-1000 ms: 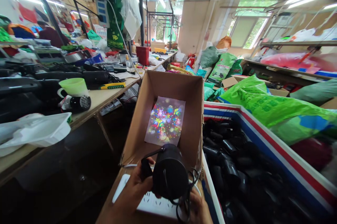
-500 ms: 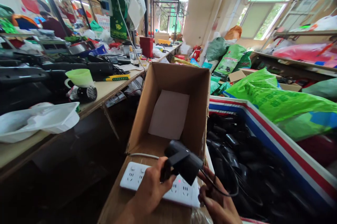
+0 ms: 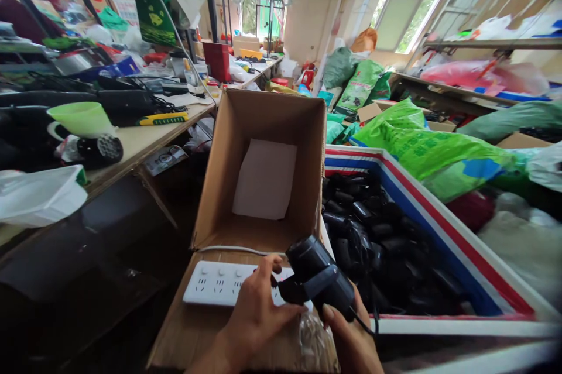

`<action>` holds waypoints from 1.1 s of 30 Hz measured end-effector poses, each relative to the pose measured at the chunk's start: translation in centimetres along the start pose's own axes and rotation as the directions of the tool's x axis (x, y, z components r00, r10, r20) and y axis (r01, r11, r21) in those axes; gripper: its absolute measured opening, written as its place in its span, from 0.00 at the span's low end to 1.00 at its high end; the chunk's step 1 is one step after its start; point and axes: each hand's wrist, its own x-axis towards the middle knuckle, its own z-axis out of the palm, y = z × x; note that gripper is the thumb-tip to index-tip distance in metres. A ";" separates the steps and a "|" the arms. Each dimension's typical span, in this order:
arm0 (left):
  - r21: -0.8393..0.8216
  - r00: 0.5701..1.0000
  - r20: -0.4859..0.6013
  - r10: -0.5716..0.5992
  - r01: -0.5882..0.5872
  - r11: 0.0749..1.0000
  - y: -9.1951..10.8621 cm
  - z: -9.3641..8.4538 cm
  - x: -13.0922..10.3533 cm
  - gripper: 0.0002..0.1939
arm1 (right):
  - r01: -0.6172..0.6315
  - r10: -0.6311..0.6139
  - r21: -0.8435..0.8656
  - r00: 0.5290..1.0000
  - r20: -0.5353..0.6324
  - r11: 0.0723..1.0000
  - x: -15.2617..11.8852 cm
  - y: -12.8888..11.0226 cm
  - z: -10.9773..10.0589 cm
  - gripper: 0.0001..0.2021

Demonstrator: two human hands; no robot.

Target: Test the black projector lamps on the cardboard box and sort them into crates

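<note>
A black barrel-shaped device point(image 3: 322, 274) with a flat side arm and a thin cord hangs tilted over the power strip's right end. My right hand point(image 3: 353, 327) grips its lower end, thumb on the near side, where the cord comes out. My left hand point(image 3: 257, 309) is closed around the end of the side arm; its fingertips are partly hidden. Below lies the white power strip point(image 3: 213, 284), on brown cardboard. Behind it, an open cardboard box point(image 3: 211, 187) tilts toward me with a pale sheet point(image 3: 266, 178) inside. Crumpled clear plastic point(image 3: 314, 336) lies under my hands.
At right stands a large bin point(image 3: 439, 222) with red, white and blue walls, piled with black parts point(image 3: 395, 245). Green bags point(image 3: 439, 140) lie behind it. The left workbench point(image 3: 140, 146) carries a green cup point(image 3: 81, 119), a white tray point(image 3: 44, 198) and a yellow-handled tool point(image 3: 162, 119).
The view has swung right, so the box and bench appear further left. The device has turned, showing its side arm more, and my right hand has moved from the cord onto its lower end.
</note>
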 end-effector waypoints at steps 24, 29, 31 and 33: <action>-0.923 0.913 0.285 -0.292 0.343 0.172 1.5 1.7 -0.2 0.19 | 0.550 -0.425 -0.490 0.835 0.351 0.676 -2.1 2.0 0.7 0.38; -0.925 0.924 0.195 -0.329 0.285 0.251 0.8 -2.6 0.8 0.34 | 0.532 -0.154 -0.578 0.804 0.575 0.619 -2.4 0.7 -5.2 0.18; -0.912 0.921 0.176 -0.347 0.285 0.296 0.2 -3.5 0.8 0.36 | 0.489 0.056 -0.652 0.774 0.630 0.579 -3.0 0.0 -7.9 0.18; -0.883 0.909 0.192 -0.370 0.324 0.340 -0.4 -3.7 0.6 0.38 | 0.428 0.175 -0.724 0.785 0.595 0.541 -3.2 -0.8 -9.7 0.18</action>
